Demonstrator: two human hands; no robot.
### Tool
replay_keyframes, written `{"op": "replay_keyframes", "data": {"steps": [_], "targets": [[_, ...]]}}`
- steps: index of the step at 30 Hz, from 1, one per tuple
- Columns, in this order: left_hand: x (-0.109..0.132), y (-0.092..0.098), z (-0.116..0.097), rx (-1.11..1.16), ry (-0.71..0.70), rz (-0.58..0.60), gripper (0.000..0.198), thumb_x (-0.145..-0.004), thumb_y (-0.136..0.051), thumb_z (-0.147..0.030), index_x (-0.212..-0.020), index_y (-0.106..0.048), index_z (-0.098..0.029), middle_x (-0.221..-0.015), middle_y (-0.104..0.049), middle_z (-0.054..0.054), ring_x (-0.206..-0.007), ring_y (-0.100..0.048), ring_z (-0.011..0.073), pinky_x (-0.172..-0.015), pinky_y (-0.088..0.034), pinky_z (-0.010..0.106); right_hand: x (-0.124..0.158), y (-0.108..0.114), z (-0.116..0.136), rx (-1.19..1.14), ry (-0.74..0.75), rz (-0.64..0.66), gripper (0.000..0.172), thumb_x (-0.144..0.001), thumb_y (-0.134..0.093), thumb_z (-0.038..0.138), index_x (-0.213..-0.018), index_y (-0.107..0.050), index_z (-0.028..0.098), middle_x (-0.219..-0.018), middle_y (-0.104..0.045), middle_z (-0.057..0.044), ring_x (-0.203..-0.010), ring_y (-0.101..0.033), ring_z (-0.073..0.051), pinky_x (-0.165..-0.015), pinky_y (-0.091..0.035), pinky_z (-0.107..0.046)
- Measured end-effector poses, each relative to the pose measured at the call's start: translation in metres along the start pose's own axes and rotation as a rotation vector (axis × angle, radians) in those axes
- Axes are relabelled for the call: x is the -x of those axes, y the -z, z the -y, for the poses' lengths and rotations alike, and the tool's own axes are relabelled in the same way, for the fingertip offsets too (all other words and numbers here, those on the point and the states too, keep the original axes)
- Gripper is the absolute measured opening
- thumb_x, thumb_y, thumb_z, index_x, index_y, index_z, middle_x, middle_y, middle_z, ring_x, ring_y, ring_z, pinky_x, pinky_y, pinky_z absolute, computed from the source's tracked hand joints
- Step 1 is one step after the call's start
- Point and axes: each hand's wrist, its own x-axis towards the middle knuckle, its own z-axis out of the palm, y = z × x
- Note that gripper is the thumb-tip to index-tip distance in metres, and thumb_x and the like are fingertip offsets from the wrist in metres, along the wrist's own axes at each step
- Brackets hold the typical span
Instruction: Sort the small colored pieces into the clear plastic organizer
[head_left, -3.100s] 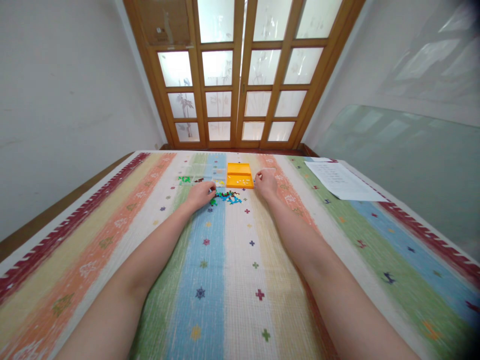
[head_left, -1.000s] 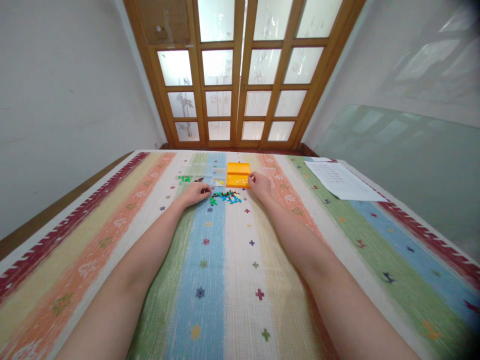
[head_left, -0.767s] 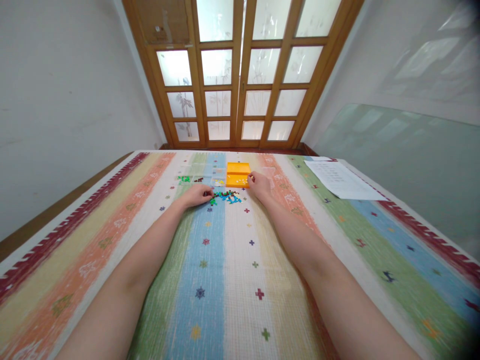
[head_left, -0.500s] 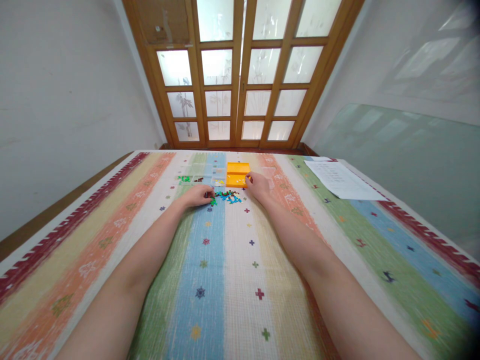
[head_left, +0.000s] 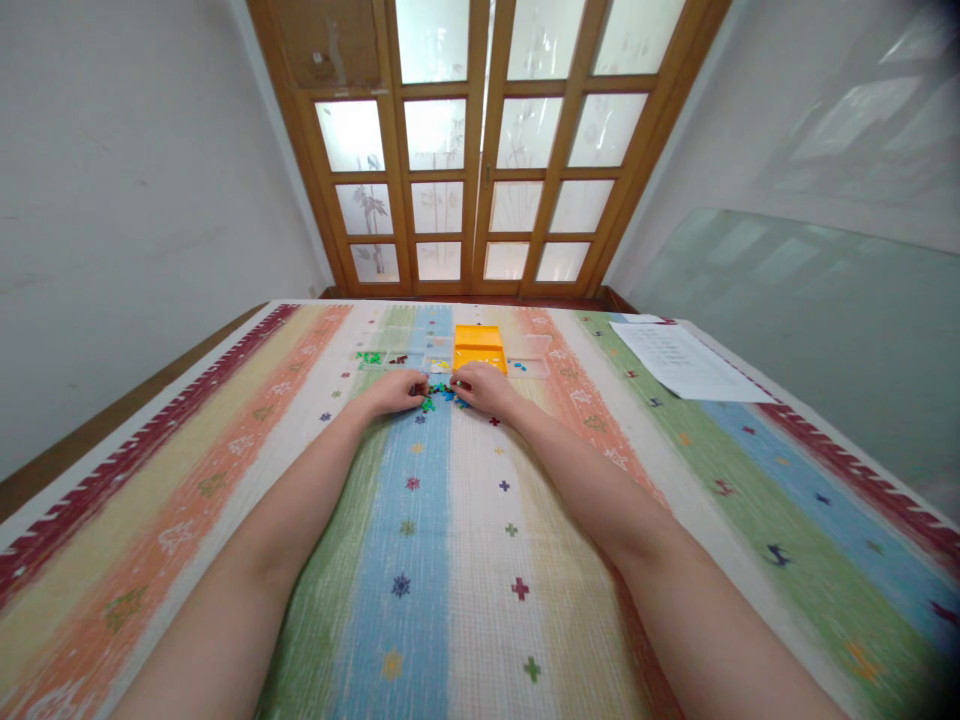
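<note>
A heap of small green, blue and dark pieces [head_left: 442, 391] lies on the striped cloth between my hands. At its left edge rests my left hand [head_left: 399, 391], fingers pressed together; whatever they hold is too small to name. My right hand [head_left: 480, 385] reaches over the right side of the heap, its fingertips closed at the pieces and hiding some of them. Just behind it stands an open orange box [head_left: 479, 337] with a few pale pieces inside. Clear trays flank the box, with green pieces [head_left: 369, 358], dark red pieces [head_left: 398, 360], yellow pieces [head_left: 439, 366] and blue pieces [head_left: 520, 366].
Printed white paper sheets [head_left: 686, 360] lie on the right side of the table. The striped tablecloth [head_left: 480, 560] covers the table. Wooden doors with glass panes [head_left: 480, 150] stand beyond its far edge.
My right hand has moved left and slightly toward me, from the orange box to the heap, uncovering the blue pieces in the right tray. My left hand has barely moved.
</note>
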Motion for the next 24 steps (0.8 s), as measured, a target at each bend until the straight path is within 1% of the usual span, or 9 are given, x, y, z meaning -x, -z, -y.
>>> {"op": "replay_keyframes", "data": {"steps": [5,11,17,20,24], "targets": [[0.001,0.001,-0.003,-0.018,-0.002,0.005,0.017,-0.072,-0.062,-0.019,-0.086,-0.072,-0.021,-0.08,-0.069,0.002,-0.073,-0.059,0.0191,-0.067,-0.04,0.029,-0.002,-0.004,0.003,-0.028,0.086,0.057,0.016,-0.095,-0.063,0.026,-0.103,-0.075,0.022,-0.099,-0.072,-0.007,-0.091,-0.061,-0.021,-0.083,-0.04,-0.029],[0.001,0.002,-0.001,-0.013,-0.023,0.012,0.013,-0.075,-0.062,-0.021,-0.084,-0.071,-0.021,-0.082,-0.069,0.003,-0.074,-0.059,0.0192,-0.067,-0.04,0.029,-0.003,-0.006,0.013,-0.058,0.158,0.068,0.017,-0.095,-0.062,0.023,-0.105,-0.075,0.023,-0.1,-0.071,-0.006,-0.095,-0.06,-0.021,-0.084,-0.041,-0.029],[0.0,0.0,0.001,-0.021,-0.019,0.011,0.011,-0.076,-0.061,-0.022,-0.082,-0.07,-0.02,-0.08,-0.068,0.003,-0.073,-0.059,0.0196,-0.068,-0.04,0.029,-0.004,-0.005,0.03,-0.062,0.204,0.073,0.017,-0.097,-0.061,0.023,-0.106,-0.075,0.025,-0.098,-0.07,-0.005,-0.093,-0.059,-0.02,-0.083,-0.04,-0.03],[0.001,0.0,-0.001,-0.013,-0.017,0.004,0.009,-0.076,-0.061,-0.022,-0.079,-0.069,-0.02,-0.078,-0.067,0.004,-0.074,-0.059,0.0198,-0.069,-0.04,0.03,-0.004,-0.007,0.034,-0.055,0.232,0.076,0.015,-0.098,-0.062,0.024,-0.105,-0.075,0.024,-0.1,-0.069,-0.005,-0.093,-0.059,-0.02,-0.083,-0.04,-0.03],[0.001,0.001,-0.001,-0.004,-0.028,-0.023,0.008,-0.076,-0.061,-0.021,-0.078,-0.069,-0.019,-0.08,-0.068,0.004,-0.075,-0.059,0.0196,-0.069,-0.041,0.03,-0.004,-0.008,0.034,-0.052,0.234,0.094,0.016,-0.097,-0.064,0.024,-0.109,-0.076,0.025,-0.104,-0.068,-0.006,-0.093,-0.058,-0.019,-0.083,-0.041,-0.03]]}}
